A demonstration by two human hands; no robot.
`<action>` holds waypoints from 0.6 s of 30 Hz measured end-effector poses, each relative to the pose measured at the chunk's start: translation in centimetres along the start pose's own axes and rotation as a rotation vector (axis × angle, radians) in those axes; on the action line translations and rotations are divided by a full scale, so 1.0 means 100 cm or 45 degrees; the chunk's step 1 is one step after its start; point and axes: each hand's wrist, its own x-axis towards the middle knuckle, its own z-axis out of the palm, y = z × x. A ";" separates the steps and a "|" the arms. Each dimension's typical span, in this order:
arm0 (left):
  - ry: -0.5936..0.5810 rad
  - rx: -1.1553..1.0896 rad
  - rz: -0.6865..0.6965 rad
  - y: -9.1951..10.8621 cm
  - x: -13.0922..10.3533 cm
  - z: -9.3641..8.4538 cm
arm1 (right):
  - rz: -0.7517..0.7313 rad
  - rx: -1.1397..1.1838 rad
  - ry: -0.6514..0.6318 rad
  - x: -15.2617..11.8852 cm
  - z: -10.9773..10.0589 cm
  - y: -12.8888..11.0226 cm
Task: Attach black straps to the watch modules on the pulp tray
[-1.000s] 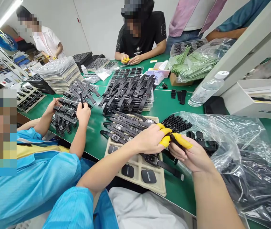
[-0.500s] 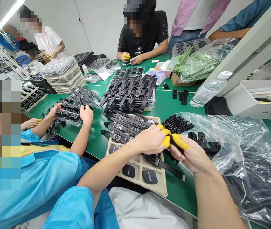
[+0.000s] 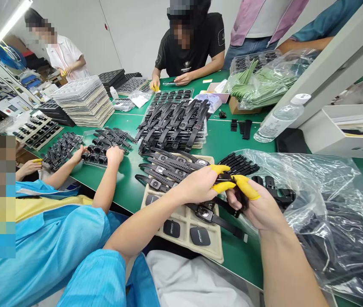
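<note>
My left hand (image 3: 197,185), with yellow finger cots on thumb and forefinger, pinches a small black smartwatch (image 3: 223,178) by its edges. Just to its right, my right hand (image 3: 258,200), also in yellow cots, is closed on a black watch strap (image 3: 239,200) at the watch's end. Whether the strap is joined to the watch cannot be made out, as fingers cover the spot. Below my hands is a beige moulded tray (image 3: 181,211) with square black watch bodies (image 3: 200,236) in its compartments. A strapped watch (image 3: 204,213) lies across it, and several more cover its far end.
A pile of loose straps (image 3: 237,164) and a clear plastic bag (image 3: 335,192) of straps lie at the right. Stacked trays of strapped watches (image 3: 175,123) stand ahead. A bottle (image 3: 282,117) leans at the right. A co-worker's hands (image 3: 114,155) handle watches at my left.
My hands have drawn slightly apart, and the watch now shows between my left fingertips. At the left, the co-worker's tray of watches has been lowered to the table.
</note>
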 end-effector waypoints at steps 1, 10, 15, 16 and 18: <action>0.043 -0.049 -0.042 -0.001 0.000 0.001 | -0.025 -0.005 0.001 0.000 0.001 -0.001; 0.596 -1.074 -0.316 -0.004 0.004 0.010 | 0.237 0.021 -0.231 -0.002 -0.001 -0.003; 0.980 -1.429 -0.398 0.005 0.006 -0.008 | 0.352 -0.051 -0.336 -0.001 -0.002 -0.002; 1.023 -1.462 -0.411 0.007 0.006 -0.011 | 0.366 -0.061 -0.341 -0.001 -0.002 -0.002; 1.083 -1.505 -0.434 0.010 0.007 -0.017 | 0.386 -0.071 -0.328 -0.002 -0.002 -0.003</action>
